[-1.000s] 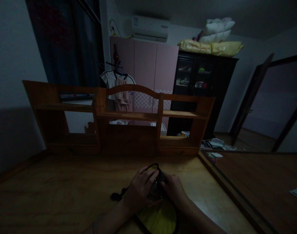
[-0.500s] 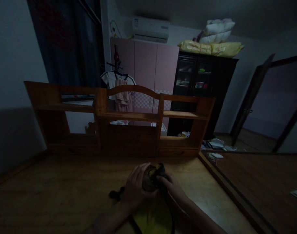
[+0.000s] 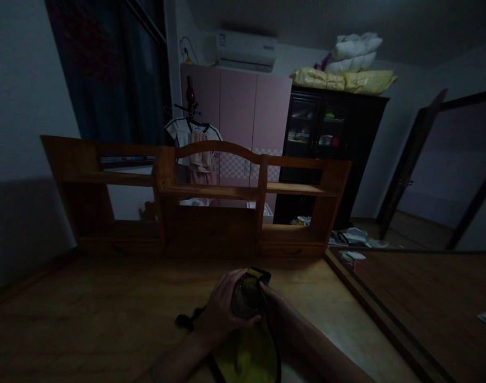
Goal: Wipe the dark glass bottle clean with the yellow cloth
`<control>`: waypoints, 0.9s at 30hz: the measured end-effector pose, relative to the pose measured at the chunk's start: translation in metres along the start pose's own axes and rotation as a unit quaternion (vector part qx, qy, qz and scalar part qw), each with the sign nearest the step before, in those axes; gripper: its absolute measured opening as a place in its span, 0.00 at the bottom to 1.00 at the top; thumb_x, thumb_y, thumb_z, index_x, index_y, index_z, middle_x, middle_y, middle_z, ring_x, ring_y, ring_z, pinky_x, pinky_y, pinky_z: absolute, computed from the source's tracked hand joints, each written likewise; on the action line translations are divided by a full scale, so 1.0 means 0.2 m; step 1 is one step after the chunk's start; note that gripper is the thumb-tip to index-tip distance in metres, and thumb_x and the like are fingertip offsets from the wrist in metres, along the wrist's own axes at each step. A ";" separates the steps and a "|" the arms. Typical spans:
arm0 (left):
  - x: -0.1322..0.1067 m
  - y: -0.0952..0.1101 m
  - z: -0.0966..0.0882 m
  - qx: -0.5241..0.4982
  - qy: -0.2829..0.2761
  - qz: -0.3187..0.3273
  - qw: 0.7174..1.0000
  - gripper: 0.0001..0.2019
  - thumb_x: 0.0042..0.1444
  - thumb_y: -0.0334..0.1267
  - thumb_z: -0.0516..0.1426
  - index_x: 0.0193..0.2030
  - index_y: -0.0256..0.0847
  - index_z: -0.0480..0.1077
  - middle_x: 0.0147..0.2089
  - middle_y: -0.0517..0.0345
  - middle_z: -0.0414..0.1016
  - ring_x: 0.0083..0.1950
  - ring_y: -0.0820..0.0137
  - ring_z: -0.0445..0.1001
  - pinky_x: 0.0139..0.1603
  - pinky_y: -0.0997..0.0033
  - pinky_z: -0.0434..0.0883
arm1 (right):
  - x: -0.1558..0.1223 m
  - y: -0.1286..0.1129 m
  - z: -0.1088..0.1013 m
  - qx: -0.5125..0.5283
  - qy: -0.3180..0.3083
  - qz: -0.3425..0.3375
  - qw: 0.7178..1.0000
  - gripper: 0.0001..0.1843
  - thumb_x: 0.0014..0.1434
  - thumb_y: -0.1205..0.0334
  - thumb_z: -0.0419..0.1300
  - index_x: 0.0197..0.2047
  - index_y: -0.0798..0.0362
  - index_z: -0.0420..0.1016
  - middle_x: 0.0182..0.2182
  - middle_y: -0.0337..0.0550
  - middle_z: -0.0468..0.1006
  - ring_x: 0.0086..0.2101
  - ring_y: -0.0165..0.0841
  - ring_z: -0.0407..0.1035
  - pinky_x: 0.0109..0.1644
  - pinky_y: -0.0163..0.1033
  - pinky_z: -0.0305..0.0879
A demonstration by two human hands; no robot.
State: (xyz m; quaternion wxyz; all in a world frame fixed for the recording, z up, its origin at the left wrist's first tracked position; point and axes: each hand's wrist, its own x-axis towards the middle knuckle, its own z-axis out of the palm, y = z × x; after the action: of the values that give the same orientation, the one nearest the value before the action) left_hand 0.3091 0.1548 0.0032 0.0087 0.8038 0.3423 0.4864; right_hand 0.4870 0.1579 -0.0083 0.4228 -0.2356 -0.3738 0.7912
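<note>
In the dim head view, my left hand (image 3: pixel 222 304) curls around a round, dark, glassy-looking object (image 3: pixel 243 299); its exact kind is too dark to make out. My right hand (image 3: pixel 281 311) pinches the dark-edged yellow fabric (image 3: pixel 259 275) at the object's far right side. That fabric seems to be part of a yellow bag with black trim (image 3: pixel 246 354), which spreads out below both hands toward me. A black strap or cord end (image 3: pixel 184 320) sticks out to the left, under my left wrist. My right fingertips are partly hidden by the fabric.
A wooden desk top (image 3: pixel 107 314) lies beneath my hands. At its back stands a wooden shelf unit (image 3: pixel 211 190) with drawers. The desk's right edge (image 3: pixel 370 308) borders a wooden floor (image 3: pixel 438 287). Behind are a pink wardrobe (image 3: pixel 237 111) and a dark cabinet (image 3: pixel 366 133).
The yellow fabric's dark edge has opened out flatter beside the round object. My right hand has shifted slightly along that edge, while my left hand keeps its hold.
</note>
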 end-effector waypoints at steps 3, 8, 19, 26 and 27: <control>0.00 0.01 -0.01 -0.008 -0.005 0.007 1.000 0.43 0.44 0.53 0.67 0.63 0.40 0.55 0.59 0.43 0.68 0.60 0.55 0.69 0.60 0.52 0.70 | 0.00 0.00 0.01 -0.013 0.002 0.000 1.000 0.27 0.60 0.43 0.58 0.50 0.58 0.76 0.45 0.53 0.81 0.47 0.42 0.74 0.55 0.46 0.64; -0.01 0.00 0.01 -0.068 -0.015 -0.034 0.997 0.45 0.43 0.55 0.68 0.63 0.42 0.55 0.59 0.43 0.68 0.59 0.53 0.70 0.59 0.50 0.69 | -0.04 -0.05 0.09 0.011 -0.015 0.022 1.000 0.29 0.60 0.41 0.56 0.50 0.58 0.76 0.43 0.52 0.82 0.45 0.42 0.75 0.53 0.45 0.67; -0.02 -0.03 0.05 -0.258 -0.059 -0.196 0.944 0.44 0.46 0.60 0.65 0.64 0.45 0.52 0.58 0.46 0.71 0.57 0.55 0.73 0.58 0.55 0.70 | -0.07 -0.05 0.06 0.008 0.048 -0.011 0.999 0.29 0.61 0.40 0.58 0.49 0.59 0.76 0.38 0.52 0.83 0.36 0.40 0.78 0.45 0.44 0.71; -0.02 0.00 0.03 -0.218 -0.044 -0.194 0.955 0.43 0.51 0.54 0.64 0.67 0.45 0.47 0.63 0.45 0.65 0.61 0.54 0.69 0.61 0.51 0.67 | -0.07 -0.05 0.05 0.014 0.050 -0.018 0.998 0.22 0.60 0.48 0.61 0.48 0.58 0.77 0.39 0.49 0.83 0.35 0.38 0.78 0.44 0.41 0.71; -0.02 0.00 0.03 -0.217 -0.043 -0.189 0.957 0.43 0.52 0.53 0.63 0.68 0.45 0.46 0.63 0.44 0.64 0.62 0.54 0.68 0.61 0.51 0.66 | -0.07 -0.06 0.06 0.014 0.040 -0.023 0.999 0.21 0.60 0.49 0.61 0.48 0.58 0.77 0.40 0.49 0.83 0.36 0.38 0.77 0.44 0.41 0.71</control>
State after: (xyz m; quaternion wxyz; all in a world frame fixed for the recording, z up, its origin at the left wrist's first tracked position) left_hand 0.3133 0.1551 -0.0034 0.2890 0.7232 0.3739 0.5037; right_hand 0.4930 0.1457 0.0092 0.4585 -0.2529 -0.3506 0.7764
